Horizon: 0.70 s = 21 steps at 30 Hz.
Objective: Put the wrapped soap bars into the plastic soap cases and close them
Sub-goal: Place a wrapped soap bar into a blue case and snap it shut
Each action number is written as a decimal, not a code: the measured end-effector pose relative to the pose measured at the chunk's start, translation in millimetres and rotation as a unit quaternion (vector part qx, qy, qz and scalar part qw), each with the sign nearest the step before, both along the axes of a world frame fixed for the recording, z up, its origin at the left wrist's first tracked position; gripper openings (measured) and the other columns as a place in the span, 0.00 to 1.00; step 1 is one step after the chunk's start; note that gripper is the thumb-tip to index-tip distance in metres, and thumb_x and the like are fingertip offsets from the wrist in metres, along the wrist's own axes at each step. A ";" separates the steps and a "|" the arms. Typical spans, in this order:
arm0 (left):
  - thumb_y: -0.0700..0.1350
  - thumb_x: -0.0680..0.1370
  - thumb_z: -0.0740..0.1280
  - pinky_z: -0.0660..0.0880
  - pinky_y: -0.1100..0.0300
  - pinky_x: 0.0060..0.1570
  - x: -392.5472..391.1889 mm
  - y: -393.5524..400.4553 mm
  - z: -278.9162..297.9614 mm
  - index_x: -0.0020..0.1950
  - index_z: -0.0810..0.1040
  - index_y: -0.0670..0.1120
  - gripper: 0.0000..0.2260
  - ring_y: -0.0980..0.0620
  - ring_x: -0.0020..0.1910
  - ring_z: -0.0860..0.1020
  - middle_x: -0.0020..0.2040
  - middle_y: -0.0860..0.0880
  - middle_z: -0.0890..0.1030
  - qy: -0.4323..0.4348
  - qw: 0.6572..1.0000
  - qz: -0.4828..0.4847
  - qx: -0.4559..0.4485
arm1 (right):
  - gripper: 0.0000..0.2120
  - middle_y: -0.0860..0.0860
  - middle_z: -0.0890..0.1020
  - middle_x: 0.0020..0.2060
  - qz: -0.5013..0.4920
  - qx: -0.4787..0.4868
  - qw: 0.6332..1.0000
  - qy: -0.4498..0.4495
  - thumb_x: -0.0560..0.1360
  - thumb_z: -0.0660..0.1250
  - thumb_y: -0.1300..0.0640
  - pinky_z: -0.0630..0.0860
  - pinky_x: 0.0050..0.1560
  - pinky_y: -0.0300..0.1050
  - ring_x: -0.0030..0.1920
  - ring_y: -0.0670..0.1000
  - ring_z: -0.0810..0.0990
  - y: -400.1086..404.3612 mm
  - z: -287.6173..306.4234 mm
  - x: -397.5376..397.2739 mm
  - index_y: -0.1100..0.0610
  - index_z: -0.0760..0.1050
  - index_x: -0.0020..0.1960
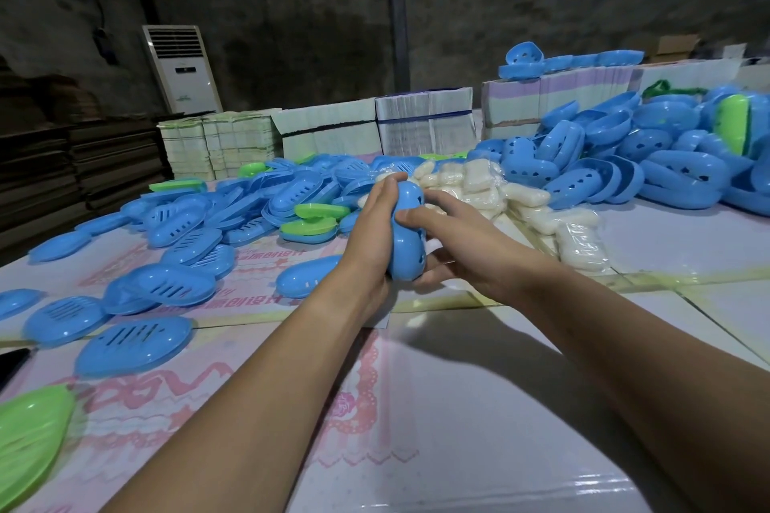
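Both hands, left hand (371, 229) and right hand (454, 246), are clasping a smooth, rounded blue plastic soap case (406, 233) in a tight grip above the glossy surface (458, 408), near filmy wrapped soap bars (479, 183).

Both hands, left (373, 233) and right (454, 246), curl together (forearms outstretched).

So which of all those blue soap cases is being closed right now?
The blue soap case held upright between the left hand and right hand; the others lie untouched.
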<state>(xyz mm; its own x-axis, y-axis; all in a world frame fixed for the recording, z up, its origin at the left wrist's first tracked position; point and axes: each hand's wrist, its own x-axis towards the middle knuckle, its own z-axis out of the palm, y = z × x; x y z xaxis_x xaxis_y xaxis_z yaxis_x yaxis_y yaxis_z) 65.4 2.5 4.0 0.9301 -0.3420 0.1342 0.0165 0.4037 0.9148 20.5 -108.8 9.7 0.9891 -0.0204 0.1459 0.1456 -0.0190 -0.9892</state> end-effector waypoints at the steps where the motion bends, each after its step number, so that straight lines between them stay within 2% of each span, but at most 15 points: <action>1: 0.55 0.84 0.61 0.77 0.44 0.52 -0.2 -0.6 -0.6 0.55 0.80 0.57 0.09 0.45 0.48 0.82 0.57 0.45 0.83 0.002 1.000 0.000 -0.001 | 0.18 0.55 0.83 0.46 0.001 -0.002 1.000 -0.002 0.76 0.69 0.53 0.81 0.34 0.49 0.35 0.57 0.85 -0.2 0.0 -0.5 0.48 0.72 0.65; 5: 0.60 0.83 0.59 0.78 0.50 0.44 -1.9 -0.9 1.4 0.58 0.79 0.58 0.12 0.49 0.41 0.84 0.51 0.48 0.85 0.018 1.000 -0.006 -0.009 | 0.16 0.54 0.84 0.45 0.011 -0.007 1.000 -0.011 0.77 0.69 0.53 0.81 0.34 0.48 0.35 0.55 0.85 -2.1 0.9 -1.6 0.48 0.74 0.64; 11: 0.61 0.83 0.56 0.82 0.48 0.47 -6.3 1.1 9.9 0.64 0.77 0.59 0.16 0.47 0.49 0.85 0.55 0.48 0.84 -0.010 1.000 -0.012 -0.010 | 0.19 0.55 0.84 0.48 0.019 -0.018 0.999 -0.040 0.77 0.68 0.53 0.80 0.34 0.46 0.36 0.54 0.85 -4.9 1.6 -0.4 0.45 0.72 0.67; 16: 0.63 0.82 0.56 0.83 0.51 0.41 -10.2 2.9 13.2 0.64 0.77 0.60 0.16 0.47 0.49 0.86 0.49 0.54 0.86 -0.020 0.999 -0.015 -0.021 | 0.27 0.56 0.84 0.51 0.008 -0.059 0.996 -0.068 0.76 0.70 0.53 0.83 0.44 0.53 0.43 0.52 0.85 -10.3 0.9 -0.8 0.43 0.67 0.73; 19: 0.64 0.82 0.54 0.83 0.48 0.48 -13.1 1.1 11.8 0.68 0.75 0.60 0.20 0.41 0.59 0.83 0.60 0.51 0.83 -0.011 0.999 -0.028 -0.045 | 0.29 0.56 0.84 0.51 -0.002 -0.078 0.995 -0.068 0.76 0.70 0.51 0.83 0.44 0.50 0.47 0.52 0.85 -10.3 2.7 -1.0 0.40 0.65 0.74; 21: 0.65 0.82 0.53 0.83 0.48 0.44 -15.8 -0.2 14.0 0.71 0.72 0.60 0.21 0.42 0.59 0.83 0.65 0.49 0.80 -0.004 0.998 -0.038 -0.054 | 0.30 0.56 0.83 0.50 -0.019 -0.095 0.992 -0.076 0.75 0.70 0.51 0.83 0.43 0.49 0.47 0.51 0.85 -9.1 2.6 -1.1 0.40 0.65 0.74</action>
